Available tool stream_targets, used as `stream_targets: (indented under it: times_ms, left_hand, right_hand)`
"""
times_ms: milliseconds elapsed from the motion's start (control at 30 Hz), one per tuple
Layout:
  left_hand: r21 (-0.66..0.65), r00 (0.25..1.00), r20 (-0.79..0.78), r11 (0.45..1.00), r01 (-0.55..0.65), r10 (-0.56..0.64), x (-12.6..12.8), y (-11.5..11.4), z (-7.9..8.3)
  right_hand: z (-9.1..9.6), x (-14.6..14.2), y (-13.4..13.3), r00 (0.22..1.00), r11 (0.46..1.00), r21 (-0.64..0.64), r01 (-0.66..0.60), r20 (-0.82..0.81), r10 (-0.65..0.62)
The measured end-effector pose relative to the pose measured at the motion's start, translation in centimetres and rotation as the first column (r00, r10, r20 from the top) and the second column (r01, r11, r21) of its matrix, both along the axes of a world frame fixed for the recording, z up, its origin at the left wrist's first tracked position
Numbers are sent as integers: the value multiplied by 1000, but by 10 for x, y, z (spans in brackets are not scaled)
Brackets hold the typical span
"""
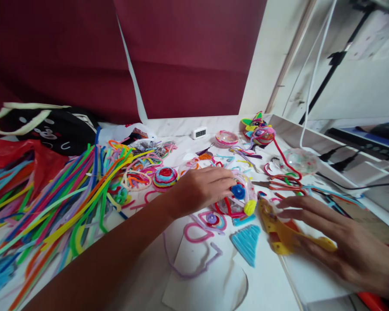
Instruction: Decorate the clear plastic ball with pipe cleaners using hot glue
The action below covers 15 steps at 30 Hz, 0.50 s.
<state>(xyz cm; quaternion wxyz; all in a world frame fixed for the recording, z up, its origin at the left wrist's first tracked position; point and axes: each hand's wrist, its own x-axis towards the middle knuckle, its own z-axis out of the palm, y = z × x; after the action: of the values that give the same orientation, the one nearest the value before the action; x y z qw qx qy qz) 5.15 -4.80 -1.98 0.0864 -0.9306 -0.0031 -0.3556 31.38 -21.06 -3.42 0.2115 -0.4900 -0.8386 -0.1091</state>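
Note:
My left hand (202, 188) reaches across the white table (266, 276) and rests, fingers curled, on a clear plastic dome (238, 196) decorated with pipe cleaners, a blue coil and a yellow tip. My right hand (340, 242) lies with its fingers stretched over a yellow glue gun (280, 229) at the right. A light-blue pipe-cleaner fan (247, 242) lies between the hands. A purple and pink coiled shape (212, 219) sits just below the dome.
A big pile of coloured pipe cleaners (52, 203) covers the left. A black bag (52, 127) and red plastic bag (26, 157) lie behind it. Red scissors (283, 183), a small white clock (199, 132), more decorated domes (227, 138) and a white shelf (311, 140) stand at the back right.

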Motion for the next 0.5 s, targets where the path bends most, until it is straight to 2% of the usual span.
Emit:
stream_targets:
  times_ms: [67,133,233,333,500]
  left_hand:
    - [-8,1000,4,1000,2,-2,0,-1,1]
    - [-16,1000,3,1000,0,0,0,-1,1]
    - [-17,1000,-9,1000,-5,5,1,-2,0]
    - [-9,1000,-11,1000,-7,7,1,-1,-2]
    - [-12,1000,-5,1000,-18,18,1,0,-5]
  right_hand:
    - [9,-10,5,995,996,-59,-72,60,76]
    - [17,-24,13,989,993,6,-116,89,115]
    - [24,-43,28,983,992,37,-123,140,117]
    - [24,-51,38,975,987,79,-140,185,123]
    - [20,-50,42,964,983,97,-154,232,128]
